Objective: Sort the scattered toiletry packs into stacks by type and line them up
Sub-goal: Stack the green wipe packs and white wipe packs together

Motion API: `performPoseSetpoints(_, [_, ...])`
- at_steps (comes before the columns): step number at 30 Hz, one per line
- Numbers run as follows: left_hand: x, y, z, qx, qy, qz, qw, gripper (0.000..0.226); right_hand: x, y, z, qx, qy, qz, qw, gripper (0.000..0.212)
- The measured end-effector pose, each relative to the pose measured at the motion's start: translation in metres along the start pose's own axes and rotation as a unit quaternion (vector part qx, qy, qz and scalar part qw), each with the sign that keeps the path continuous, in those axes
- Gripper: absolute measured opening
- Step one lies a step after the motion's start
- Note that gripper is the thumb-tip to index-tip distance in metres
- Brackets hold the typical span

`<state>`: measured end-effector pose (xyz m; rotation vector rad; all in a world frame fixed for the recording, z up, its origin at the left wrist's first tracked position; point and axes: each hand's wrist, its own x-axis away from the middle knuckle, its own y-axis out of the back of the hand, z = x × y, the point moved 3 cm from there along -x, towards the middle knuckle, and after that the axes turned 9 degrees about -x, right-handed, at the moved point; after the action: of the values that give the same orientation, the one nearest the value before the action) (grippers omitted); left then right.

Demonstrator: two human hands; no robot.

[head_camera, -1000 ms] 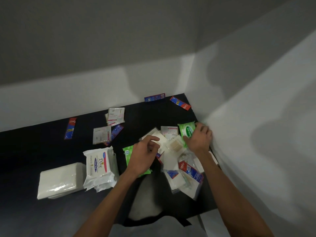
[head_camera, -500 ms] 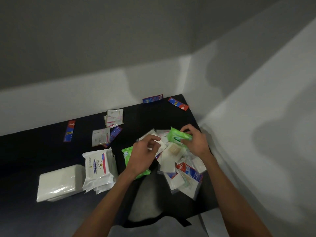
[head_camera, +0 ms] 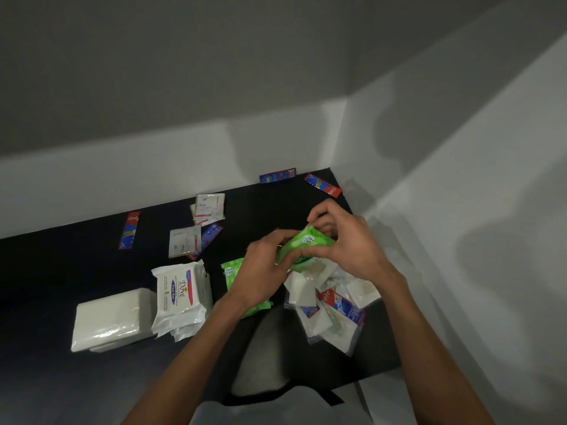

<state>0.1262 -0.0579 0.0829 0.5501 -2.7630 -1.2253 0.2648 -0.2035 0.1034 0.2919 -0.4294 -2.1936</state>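
Head view — left hand and right hand grip a soft green plastic wipes pack between them, seemingly aloft.

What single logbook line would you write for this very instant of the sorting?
phase: sorting | left hand: holds green pack | right hand: holds same pack | next: likely onto green pack on table

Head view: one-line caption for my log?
Left hand and right hand hold a green pack over the pile; Dove stack lies nearby.
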Motion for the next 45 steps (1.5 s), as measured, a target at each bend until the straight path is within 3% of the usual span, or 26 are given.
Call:
performPoseSetpoints(7, [0.013,0.006,0.007,0.149,0.093,-0.058,0.983,0.030,0.012,-0.012,-0.009,-0.139,-0.035,-0.137,0.980,0.069])
performPoseSetpoints(11, [0.027,0.003,0.025,0.186,0.162,-0.098,0.964,0.027,0.028,-0.046,-0.024,-0.203,-0.120,-0.141,0.962,0.045])
performPoseSetpoints(14, [0.042,0.000,0.046,0.163,0.232,-0.126,0.951,0.030,0.034,-0.085,-0.035,-0.178,-0.141,-0.113,0.967,0.033])
performPoseSetpoints(20, [0.064,-0.017,0.084,0.037,0.322,-0.090,0.942,0.027,0.028,-0.138,-0.052,-0.118,-0.158,-0.092,0.976,0.029])
performPoseSetpoints(26, [0.077,-0.035,0.094,-0.039,0.318,-0.084,0.944,0.047,0.022,-0.165,-0.057,-0.079,-0.146,-0.099,0.981,0.024])
performPoseSetpoints(33, [0.087,-0.049,0.092,-0.047,0.319,-0.062,0.944,0.088,0.024,-0.188,-0.067,-0.065,-0.141,-0.105,0.982,0.036])
performPoseSetpoints(38, [0.091,-0.049,0.092,-0.035,0.305,-0.053,0.950,0.089,0.028,-0.194,-0.077,-0.044,-0.134,-0.112,0.984,0.038])
performPoseSetpoints(45, [0.091,-0.055,0.100,-0.104,0.281,-0.010,0.954,0.074,0.031,-0.199,-0.080,-0.072,-0.141,-0.083,0.984,0.048])
